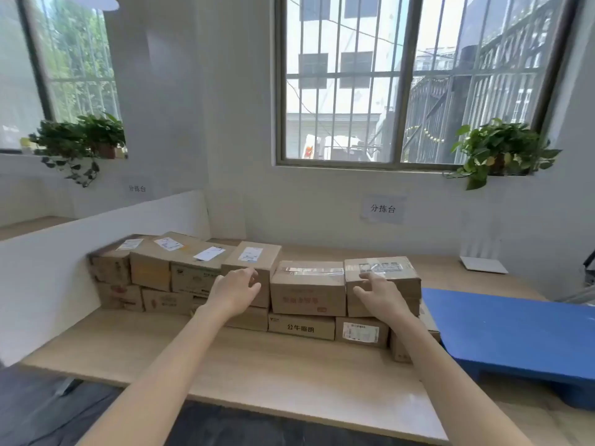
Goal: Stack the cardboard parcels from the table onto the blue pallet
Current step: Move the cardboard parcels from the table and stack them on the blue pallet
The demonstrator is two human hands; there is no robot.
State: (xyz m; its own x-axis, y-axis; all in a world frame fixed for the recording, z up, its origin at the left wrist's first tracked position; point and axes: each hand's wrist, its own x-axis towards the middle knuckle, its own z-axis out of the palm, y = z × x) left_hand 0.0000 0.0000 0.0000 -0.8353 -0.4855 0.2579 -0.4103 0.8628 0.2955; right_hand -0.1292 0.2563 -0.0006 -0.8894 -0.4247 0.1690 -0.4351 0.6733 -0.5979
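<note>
Head view: left hand [236,292], right hand [380,296] — fingers spread — are hovering by cardboard parcels [307,291] lining the desk [257,365]; blue pallet [515,336] is sitting at its right edge.

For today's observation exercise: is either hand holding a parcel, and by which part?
Nothing is held. The left hand reaches at the white-labelled parcel, the right hand at the rightmost top parcel; fingers loosely spread, neither grips.

About thirteen cardboard parcels [307,286], one blue pallet [515,333], two paper signs [382,209]
</note>
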